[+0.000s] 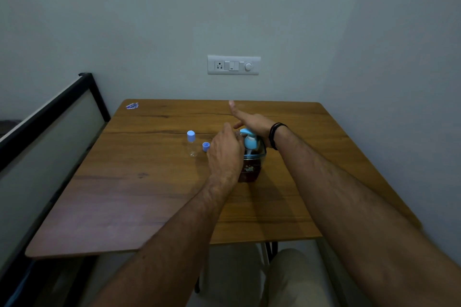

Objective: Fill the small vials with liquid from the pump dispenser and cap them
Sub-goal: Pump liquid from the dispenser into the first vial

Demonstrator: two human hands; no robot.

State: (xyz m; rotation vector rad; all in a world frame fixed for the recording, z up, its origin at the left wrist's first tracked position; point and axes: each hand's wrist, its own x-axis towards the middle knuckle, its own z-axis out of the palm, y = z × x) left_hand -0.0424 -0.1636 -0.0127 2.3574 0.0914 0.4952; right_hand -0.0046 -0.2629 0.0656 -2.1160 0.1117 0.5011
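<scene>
Both forearms reach in from the near edge over the wooden table (139,197).

Left hand (225,151): fingers curled, back of hand toward camera, held against the left side of the pump dispenser (250,157) just under its spout. A bit of clear material shows at the fingertips; what it holds, cannot tell.

Pump dispenser: dark liquid, blue collar, light-blue pump head, upright mid-table.

Right hand (252,121): palm down on the pump head, fingers straight and spread, thumb lifted. Black band (275,134) on that wrist.

1 loose blue cap (205,146) lies on the table just left of the left hand. Beside it, further left, 1 clear vial (191,144) stands upright with its blue cap on, apparently empty.

Far left corner of table: small blue-and-white sticker (132,105). Wall behind: white switch plate (234,65) with socket, switches, dial.
</scene>
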